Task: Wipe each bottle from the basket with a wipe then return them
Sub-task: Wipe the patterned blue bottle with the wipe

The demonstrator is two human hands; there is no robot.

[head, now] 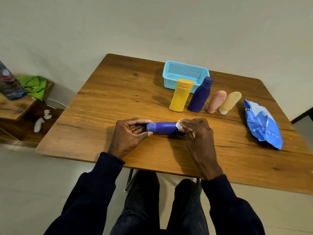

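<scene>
The bottle is held crosswise before the basket: cap end pinched in the left hand grip, wipe clasped against it by the right hand.

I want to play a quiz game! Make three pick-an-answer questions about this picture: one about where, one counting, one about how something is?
1. Where on the brown wooden table is the blue plastic wipes pack? A right side B left side C middle
2. How many bottles stand by the light blue plastic basket? A two B four C six
3. The purple-blue plastic bottle being wiped is A upright B in the basket C lying sideways
Answers: A, near the right edge; B, yellow bottle, dark blue bottle, pink tube, tan tube; C, left hand holds its cap end, right hand holds a white wipe on it.
</scene>
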